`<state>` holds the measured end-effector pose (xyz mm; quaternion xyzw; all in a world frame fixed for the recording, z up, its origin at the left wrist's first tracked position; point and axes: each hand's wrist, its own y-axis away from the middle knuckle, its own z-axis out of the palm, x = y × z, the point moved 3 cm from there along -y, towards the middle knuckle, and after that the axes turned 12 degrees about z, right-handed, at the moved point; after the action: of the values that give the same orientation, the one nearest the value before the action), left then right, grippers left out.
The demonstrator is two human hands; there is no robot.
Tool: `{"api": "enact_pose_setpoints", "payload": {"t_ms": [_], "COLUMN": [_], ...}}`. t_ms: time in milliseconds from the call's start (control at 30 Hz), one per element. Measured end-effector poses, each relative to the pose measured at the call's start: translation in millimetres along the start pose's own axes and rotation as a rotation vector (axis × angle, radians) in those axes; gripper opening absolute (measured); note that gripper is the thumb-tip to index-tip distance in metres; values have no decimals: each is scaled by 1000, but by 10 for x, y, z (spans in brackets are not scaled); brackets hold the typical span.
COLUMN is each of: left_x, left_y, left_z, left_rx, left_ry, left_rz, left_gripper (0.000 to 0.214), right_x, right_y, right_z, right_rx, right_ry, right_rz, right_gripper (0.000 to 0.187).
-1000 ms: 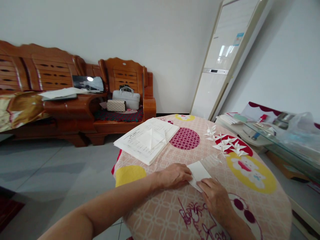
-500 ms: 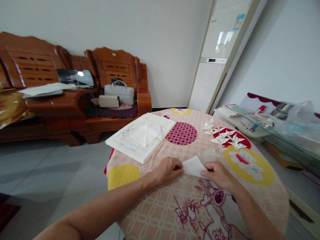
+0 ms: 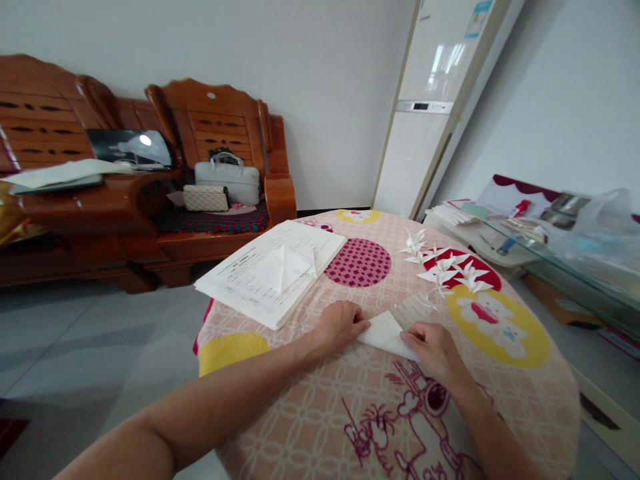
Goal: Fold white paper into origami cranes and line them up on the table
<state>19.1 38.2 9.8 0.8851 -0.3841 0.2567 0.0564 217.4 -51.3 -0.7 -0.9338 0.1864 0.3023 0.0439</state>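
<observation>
Basically, folded white paper sits on the bench between both hands: left hand pinches its left corner, right hand its right. Long edge on the near side, running hand to hand; peak points away. Neither hand nearer.

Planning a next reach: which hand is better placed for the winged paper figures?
Probably the right hand: it is nearer the winged paper figures, while the left hand lies farther off, across the white sheet. Both hands hold that sheet, so neither is free.
</observation>
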Motion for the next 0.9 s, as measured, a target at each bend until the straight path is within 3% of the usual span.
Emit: {"api": "enact_pose_setpoints", "payload": {"t_ms": [200, 900], "left_x": [-9, -26], "left_y": [5, -20], "left_z": [31, 27], "left_rx": [35, 54], "left_ry": [5, 27], "left_rz": [11, 24], "left_gripper": [22, 16], "right_x": [-23, -73], "right_y": [53, 43], "right_z": [14, 26], "right_rx": [70, 86], "right_ry": [82, 182], "right_rz": [-25, 1], "right_gripper": [30, 29]}}
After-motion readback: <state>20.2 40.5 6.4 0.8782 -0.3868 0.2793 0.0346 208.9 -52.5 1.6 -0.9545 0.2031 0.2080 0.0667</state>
